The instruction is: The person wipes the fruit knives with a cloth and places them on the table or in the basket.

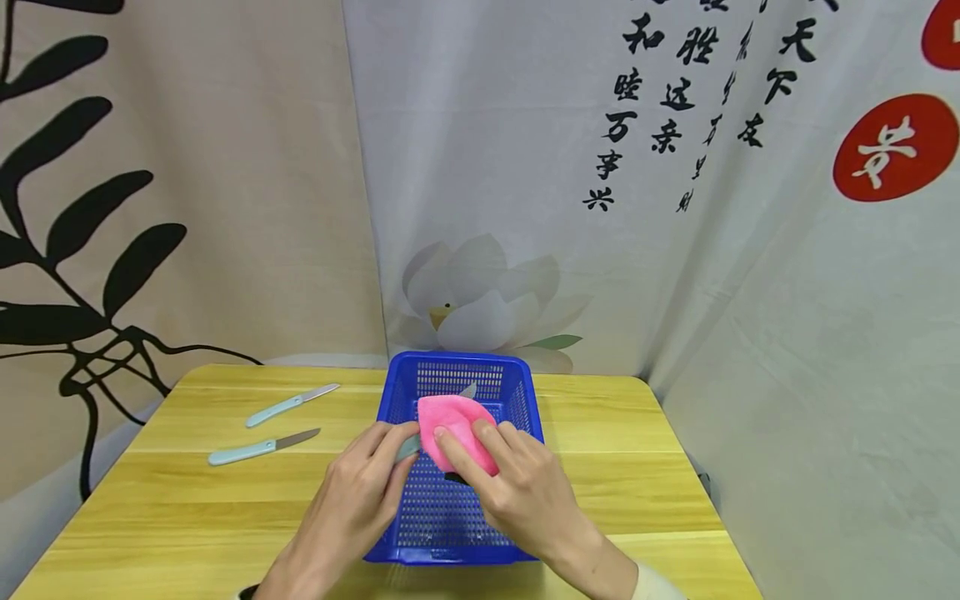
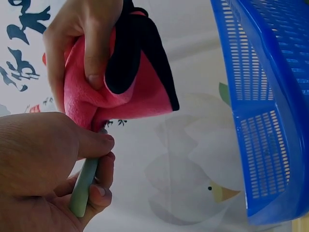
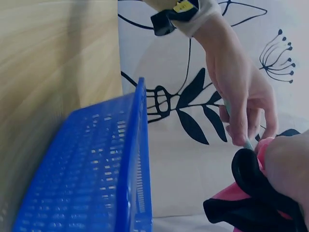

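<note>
My left hand (image 1: 358, 482) grips the pale green handle of a knife (image 1: 407, 448) above the blue basket. In the left wrist view the handle (image 2: 84, 187) lies between the thumb and curled fingers. My right hand (image 1: 528, 483) holds a pink cloth (image 1: 448, 415) with black edging around the knife's blade. Most of the blade is hidden by the cloth; a pointed tip shows beyond it in the head view. The blue plastic basket (image 1: 453, 555) stands on the table under both hands.
Two more knives with pale handles, a farther knife (image 1: 276, 412) and a nearer knife (image 1: 243, 453), lie on the wooden table (image 1: 622, 467) left of the basket. A printed cloth backdrop (image 1: 487, 167) hangs behind the table and along its right side.
</note>
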Tool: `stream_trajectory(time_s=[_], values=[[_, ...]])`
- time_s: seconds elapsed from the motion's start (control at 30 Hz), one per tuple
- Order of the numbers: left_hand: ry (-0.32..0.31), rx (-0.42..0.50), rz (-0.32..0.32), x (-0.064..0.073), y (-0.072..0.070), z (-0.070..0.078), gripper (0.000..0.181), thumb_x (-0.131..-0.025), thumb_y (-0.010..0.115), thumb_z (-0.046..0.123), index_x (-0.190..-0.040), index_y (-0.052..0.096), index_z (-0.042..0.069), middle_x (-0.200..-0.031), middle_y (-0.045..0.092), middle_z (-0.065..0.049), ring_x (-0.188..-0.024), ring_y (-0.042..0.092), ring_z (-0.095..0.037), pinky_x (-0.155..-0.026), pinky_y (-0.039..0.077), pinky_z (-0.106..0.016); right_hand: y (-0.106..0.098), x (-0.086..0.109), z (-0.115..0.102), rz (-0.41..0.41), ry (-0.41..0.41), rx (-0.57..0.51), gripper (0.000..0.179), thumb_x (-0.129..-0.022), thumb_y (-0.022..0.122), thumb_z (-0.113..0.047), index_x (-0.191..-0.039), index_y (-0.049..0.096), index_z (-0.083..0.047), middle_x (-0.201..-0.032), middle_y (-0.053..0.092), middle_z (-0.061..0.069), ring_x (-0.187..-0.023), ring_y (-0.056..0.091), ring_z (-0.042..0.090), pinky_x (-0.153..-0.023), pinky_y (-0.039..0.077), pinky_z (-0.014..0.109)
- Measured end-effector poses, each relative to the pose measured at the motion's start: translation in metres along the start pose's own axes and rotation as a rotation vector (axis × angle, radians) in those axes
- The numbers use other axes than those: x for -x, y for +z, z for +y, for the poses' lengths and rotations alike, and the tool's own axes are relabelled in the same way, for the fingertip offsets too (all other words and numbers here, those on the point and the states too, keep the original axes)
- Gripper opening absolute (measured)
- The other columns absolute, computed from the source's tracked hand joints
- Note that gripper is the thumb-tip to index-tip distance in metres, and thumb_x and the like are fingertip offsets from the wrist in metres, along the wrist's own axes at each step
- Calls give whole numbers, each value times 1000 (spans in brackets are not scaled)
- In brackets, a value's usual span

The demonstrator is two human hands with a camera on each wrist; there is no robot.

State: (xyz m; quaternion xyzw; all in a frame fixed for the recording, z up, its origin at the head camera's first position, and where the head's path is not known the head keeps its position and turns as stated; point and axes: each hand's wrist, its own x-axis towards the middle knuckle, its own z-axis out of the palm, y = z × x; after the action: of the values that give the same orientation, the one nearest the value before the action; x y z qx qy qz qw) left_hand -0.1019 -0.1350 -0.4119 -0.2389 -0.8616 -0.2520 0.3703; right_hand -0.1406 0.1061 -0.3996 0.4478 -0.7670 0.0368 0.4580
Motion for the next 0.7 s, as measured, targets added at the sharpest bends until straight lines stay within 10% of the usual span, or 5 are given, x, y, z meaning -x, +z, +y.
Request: stream_trajectory(time_s=[0.7], values=[[26,34,12,4,1,0,28,-102,76,0,-130,73,4,-101,71,-4,-87,63,-10,-73,64,-28,8,1,6,-34,29,24,42,-117,44,-13,-145,74,-20,-108,70,9,-72,49,20,-56,39,21]])
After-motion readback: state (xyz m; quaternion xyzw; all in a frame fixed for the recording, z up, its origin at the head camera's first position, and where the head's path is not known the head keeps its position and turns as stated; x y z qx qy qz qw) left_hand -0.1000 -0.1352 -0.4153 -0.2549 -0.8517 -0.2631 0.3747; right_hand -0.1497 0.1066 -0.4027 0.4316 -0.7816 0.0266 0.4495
